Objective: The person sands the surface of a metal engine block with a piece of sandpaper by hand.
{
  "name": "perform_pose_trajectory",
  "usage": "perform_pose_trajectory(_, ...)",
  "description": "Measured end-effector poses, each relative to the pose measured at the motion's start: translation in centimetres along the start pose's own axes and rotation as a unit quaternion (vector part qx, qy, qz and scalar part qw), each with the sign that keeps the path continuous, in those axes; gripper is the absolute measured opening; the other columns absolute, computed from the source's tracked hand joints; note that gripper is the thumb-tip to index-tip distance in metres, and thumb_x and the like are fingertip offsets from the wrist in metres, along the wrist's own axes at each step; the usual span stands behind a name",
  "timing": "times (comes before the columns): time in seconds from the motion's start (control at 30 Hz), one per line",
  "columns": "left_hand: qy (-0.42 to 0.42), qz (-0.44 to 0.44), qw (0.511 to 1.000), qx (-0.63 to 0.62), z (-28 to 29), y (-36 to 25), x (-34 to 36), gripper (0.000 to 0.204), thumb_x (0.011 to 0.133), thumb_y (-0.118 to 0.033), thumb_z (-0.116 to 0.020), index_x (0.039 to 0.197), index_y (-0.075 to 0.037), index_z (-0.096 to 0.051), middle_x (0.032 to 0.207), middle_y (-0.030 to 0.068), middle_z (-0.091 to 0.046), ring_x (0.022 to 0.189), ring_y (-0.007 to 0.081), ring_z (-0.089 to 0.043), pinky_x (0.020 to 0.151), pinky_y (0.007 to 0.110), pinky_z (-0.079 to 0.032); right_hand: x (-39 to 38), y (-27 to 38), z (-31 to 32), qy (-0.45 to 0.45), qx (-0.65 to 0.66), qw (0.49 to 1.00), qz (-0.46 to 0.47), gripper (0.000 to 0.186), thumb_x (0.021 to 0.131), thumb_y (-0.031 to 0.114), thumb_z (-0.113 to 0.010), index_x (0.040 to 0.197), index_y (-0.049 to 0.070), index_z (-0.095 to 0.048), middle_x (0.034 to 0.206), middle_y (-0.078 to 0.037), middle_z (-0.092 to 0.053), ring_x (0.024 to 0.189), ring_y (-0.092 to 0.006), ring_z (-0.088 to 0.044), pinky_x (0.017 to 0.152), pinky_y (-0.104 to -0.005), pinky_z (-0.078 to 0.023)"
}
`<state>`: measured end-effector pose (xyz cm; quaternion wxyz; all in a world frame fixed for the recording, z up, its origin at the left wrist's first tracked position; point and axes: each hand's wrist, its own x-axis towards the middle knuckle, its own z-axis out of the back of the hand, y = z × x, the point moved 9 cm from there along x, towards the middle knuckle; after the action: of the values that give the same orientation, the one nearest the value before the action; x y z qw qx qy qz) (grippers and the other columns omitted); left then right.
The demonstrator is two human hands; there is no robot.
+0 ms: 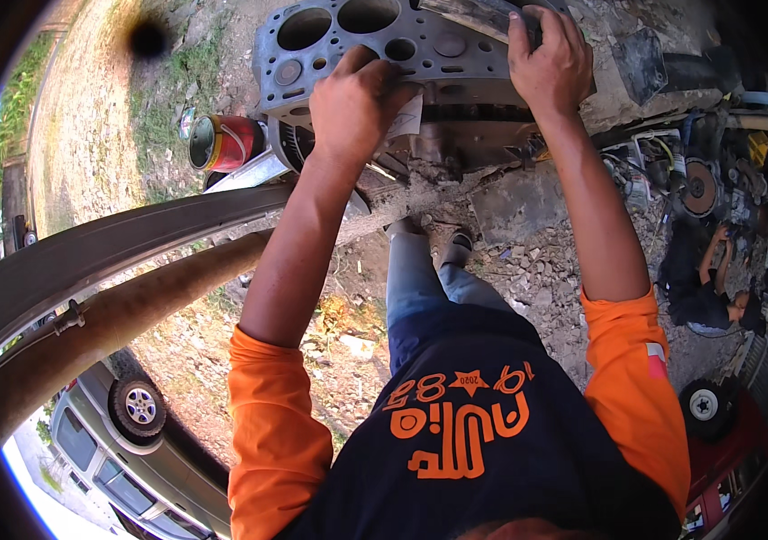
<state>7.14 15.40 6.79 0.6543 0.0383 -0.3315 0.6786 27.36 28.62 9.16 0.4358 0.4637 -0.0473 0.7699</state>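
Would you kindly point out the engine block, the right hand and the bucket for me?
Engine block (424,60): head view, on its flat top face, between the holes.
Right hand (551,74): head view, on the back of the hand.
Bucket (246,142): head view, on its red outer wall.

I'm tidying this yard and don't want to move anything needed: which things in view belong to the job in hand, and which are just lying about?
Likely part of the job:
engine block
bar, in the right hand
pale paper, at the left hand

Seemingly just about:
red bucket
brown disc
grey car
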Motion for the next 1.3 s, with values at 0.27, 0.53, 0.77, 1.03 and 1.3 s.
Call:
perform_pose_trajectory(0.27,-0.003,-0.005,1.0,0.008,-0.1,0.0,0.1,0.023,0.079,-0.029,-0.082,0.098,-0.016,-0.081,0.095,0.0049,-0.07,0.08,0.0328,-0.071,0.069,0.045,-0.057,-0.3,0.0,0.0,-0.008,0.005,1.0,0.016,0.02,0.092,0.022,-0.07,0.102,0.005,-0.068,0.102,-0.016,-0.069,0.098,-0.0394,-0.065,0.087,-0.048,-0.051)
perform_pose_trajectory(0.53,-0.042,0.02,0.999,0.02,-0.5,-0.3,-1.1,0.026,0.081,-0.032,-0.084,0.1,-0.015,-0.082,0.106,0.0052,-0.07,0.085,0.0314,-0.072,0.073,0.042,-0.058,-0.3,-0.1,0.3,-0.012,0.016,1.0,0.024,0.017,0.091,0.02,-0.07,0.099,0.005,-0.068,0.099,-0.016,-0.069,0.096,-0.0399,-0.065,0.084,-0.0483,-0.051)
perform_pose_trajectory(0.77,-0.064,-0.007,0.998,0.01,-0.1,0.2,-1.1,0.026,0.082,-0.035,-0.082,0.1,-0.016,-0.081,0.098,0.0036,-0.069,0.076,0.0314,-0.071,0.067,0.043,-0.057,-0.4,-0.2,0.0,-0.007,0.003,1.0,-0.005,0.017,0.092,0.022,-0.07,0.098,0.005,-0.068,0.099,-0.016,-0.07,0.096,-0.0396,-0.066,0.084,-0.0486,-0.051)
perform_pose_trajectory(1.03,-0.06,-0.005,0.998,0.029,-0.1,-0.1,-1.2,0.031,0.08,-0.039,-0.085,0.099,-0.014,-0.083,0.104,0.0066,-0.072,0.08,0.0288,-0.072,0.07,0.038,-0.057,-0.5,-0.6,-0.1,0.003,0.004,1.0,-0.01,0.019,0.093,0.023,-0.069,0.099,0.006,-0.068,0.099,-0.016,-0.07,0.096,-0.0398,-0.066,0.084,-0.0482,-0.051)
perform_pose_trajectory(1.3,-0.062,0.022,0.997,0.044,-0.1,-0.8,-1.1,0.028,0.083,-0.037,-0.084,0.1,-0.014,-0.083,0.102,0.0066,-0.072,0.08,0.0286,-0.073,0.07,0.038,-0.058,-0.5,-0.2,0.4,-0.013,0.009,1.0,0.002,0.018,0.093,0.022,-0.069,0.099,0.005,-0.068,0.098,-0.016,-0.069,0.095,-0.0407,-0.065,0.083,-0.0491,-0.051)
